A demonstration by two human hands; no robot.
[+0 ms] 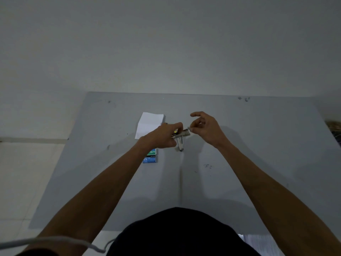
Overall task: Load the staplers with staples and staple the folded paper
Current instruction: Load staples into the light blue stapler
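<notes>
Stapler in left hand (seemingly opened), right hand touching

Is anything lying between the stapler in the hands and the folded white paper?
Nothing visible does. The opened metal stapler is held in the left hand, just right of the folded white paper; grey table between looks bare.

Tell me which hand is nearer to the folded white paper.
Left. The left hand, gripping the stapler, overlaps the near right corner of the folded white paper in this view. The right hand pinches the stapler's far end, clearly off to the paper's right.
</notes>
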